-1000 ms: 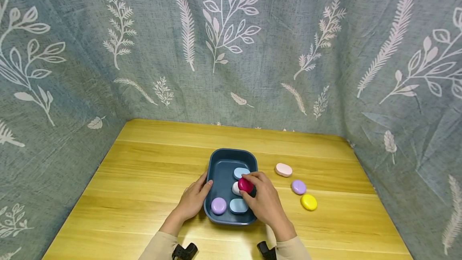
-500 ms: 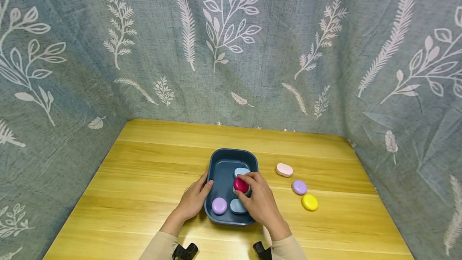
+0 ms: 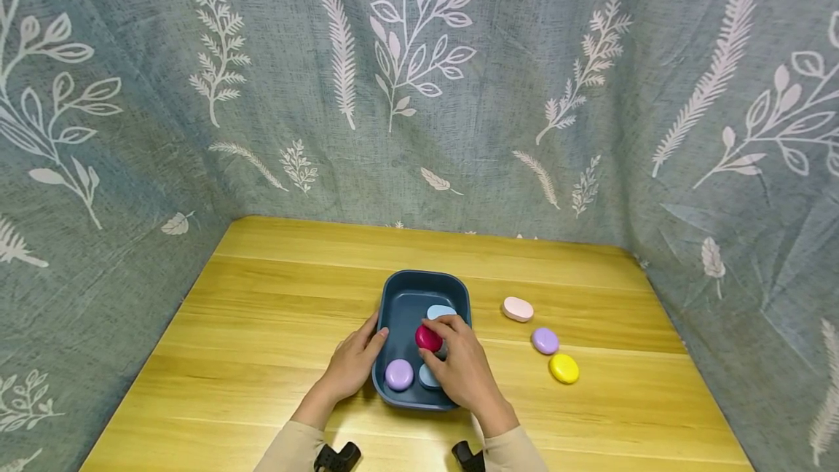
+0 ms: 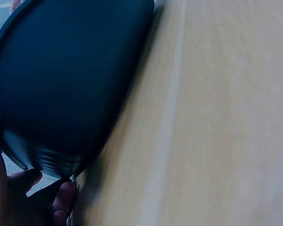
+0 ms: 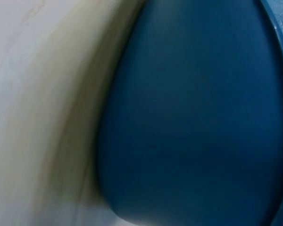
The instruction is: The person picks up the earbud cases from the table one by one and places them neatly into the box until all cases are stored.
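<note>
A deep, dark blue tray (image 3: pixel 401 293) stands on the table in the head view. My left hand (image 3: pixel 350 359) holds its left side, with the thumb at the rim and the fingers along the outer wall. Over the tray, my right hand (image 3: pixel 464 368) pinches a glossy crimson round piece (image 3: pixel 428 339) between thumb and fingers. Inside lie a lilac round piece (image 3: pixel 399 375) at the near left, a light blue oval piece (image 3: pixel 441 312) behind the right hand, and another light blue oval piece (image 3: pixel 429 377) partly hidden by that hand. The tray's outer wall fills much of both wrist views.
Right of the tray, a pale pink oval piece (image 3: pixel 518 309), a lilac round piece (image 3: pixel 545 341) and a yellow round piece (image 3: pixel 564 368) lie on the wooden table (image 3: pixel 282 297). A leaf-patterned grey-blue curtain (image 3: pixel 295 79) hangs around the back and sides.
My right hand has moved left over the tray with the crimson round piece, now covering the white piece seen earlier. The left hand has stayed at the tray's side.
</note>
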Available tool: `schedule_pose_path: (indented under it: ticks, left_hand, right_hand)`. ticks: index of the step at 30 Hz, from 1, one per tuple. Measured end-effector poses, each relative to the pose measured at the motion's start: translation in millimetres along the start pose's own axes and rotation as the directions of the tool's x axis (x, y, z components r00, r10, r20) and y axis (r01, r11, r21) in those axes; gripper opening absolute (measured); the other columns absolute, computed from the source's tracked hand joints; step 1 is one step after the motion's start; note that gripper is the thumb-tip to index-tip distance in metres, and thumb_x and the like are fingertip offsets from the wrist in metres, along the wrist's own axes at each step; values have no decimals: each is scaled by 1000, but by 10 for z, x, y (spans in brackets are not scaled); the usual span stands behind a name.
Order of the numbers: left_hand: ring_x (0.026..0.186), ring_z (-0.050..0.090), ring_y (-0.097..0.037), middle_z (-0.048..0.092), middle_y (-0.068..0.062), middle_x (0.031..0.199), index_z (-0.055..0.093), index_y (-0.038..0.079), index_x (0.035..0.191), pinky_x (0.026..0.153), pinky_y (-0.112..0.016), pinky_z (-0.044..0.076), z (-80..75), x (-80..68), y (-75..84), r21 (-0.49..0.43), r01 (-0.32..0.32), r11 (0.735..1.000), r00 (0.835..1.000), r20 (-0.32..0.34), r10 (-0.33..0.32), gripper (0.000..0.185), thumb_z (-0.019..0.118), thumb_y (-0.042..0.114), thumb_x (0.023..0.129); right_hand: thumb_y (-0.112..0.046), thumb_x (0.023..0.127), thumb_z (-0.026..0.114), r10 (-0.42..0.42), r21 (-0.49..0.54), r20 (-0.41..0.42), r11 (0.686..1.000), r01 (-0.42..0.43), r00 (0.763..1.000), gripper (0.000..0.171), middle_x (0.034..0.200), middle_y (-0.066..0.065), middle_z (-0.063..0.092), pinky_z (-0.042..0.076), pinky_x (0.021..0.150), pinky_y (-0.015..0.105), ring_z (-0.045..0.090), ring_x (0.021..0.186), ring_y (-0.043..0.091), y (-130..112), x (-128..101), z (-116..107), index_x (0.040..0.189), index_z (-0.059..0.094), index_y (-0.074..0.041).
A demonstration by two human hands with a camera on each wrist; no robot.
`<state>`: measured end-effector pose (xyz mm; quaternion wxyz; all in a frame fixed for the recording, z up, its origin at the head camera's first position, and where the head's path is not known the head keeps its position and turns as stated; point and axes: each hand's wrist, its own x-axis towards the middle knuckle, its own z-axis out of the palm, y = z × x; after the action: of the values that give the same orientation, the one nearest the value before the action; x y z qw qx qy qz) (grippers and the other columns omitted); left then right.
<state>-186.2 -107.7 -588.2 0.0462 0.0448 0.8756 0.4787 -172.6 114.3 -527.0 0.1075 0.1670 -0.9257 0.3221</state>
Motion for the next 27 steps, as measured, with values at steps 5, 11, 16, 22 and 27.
schedule_pose_path:
  ticks: [5, 11, 16, 22, 27]
  left_hand:
    - [146, 46, -41, 51, -13, 158, 37, 21, 163, 117, -68, 29, -4, -1, 7, 1, -4, 1000, 1000, -6, 4, 65, 39, 57, 108]
    - [145, 46, -41, 52, -14, 156, 38, 20, 162, 116, -69, 30, -9, -3, 13, 5, -11, 1000, 1000, -4, 11, 65, 39, 57, 109]
    - [146, 45, -41, 52, -14, 157, 37, 21, 163, 117, -70, 29, -11, -6, 11, -3, -4, 1000, 1000, 4, 4, 65, 39, 57, 108]
    - [147, 45, -40, 52, -12, 157, 35, 22, 163, 118, -69, 28, -14, 0, -1, -8, 0, 1000, 1000, 10, 1, 66, 38, 58, 108]
    - [147, 45, -38, 51, -11, 158, 34, 23, 164, 118, -69, 28, -13, 12, -7, -9, 1, 1000, 1000, 12, 0, 67, 37, 60, 108]
  right_hand:
    - [-16, 87, 85, 3, -5, 13, 1000, -3, 1000, 43, 124, 9, 65, 58, 91, 42, 63, 111, 25, 11, 0, 32, 128, 74, -9]
    - [-17, 86, 86, -15, -11, 13, 1000, 15, 1000, 44, 124, 8, 65, 58, 89, 39, 64, 108, 22, 14, -4, 80, 128, 74, -10]
    - [-17, 87, 85, -16, 3, 18, 1000, 16, 1000, 44, 125, 7, 65, 59, 88, 38, 64, 108, 23, -20, 11, 106, 128, 74, -10]
    - [-19, 88, 85, 4, 3, 32, 1000, -4, 999, 44, 127, 5, 64, 59, 91, 38, 63, 112, 21, -40, 50, 168, 130, 73, -13]
    - [-21, 89, 83, 9, -28, 34, 1000, -8, 999, 43, 128, 5, 64, 58, 93, 39, 63, 115, 22, -40, 73, 227, 130, 73, -14]
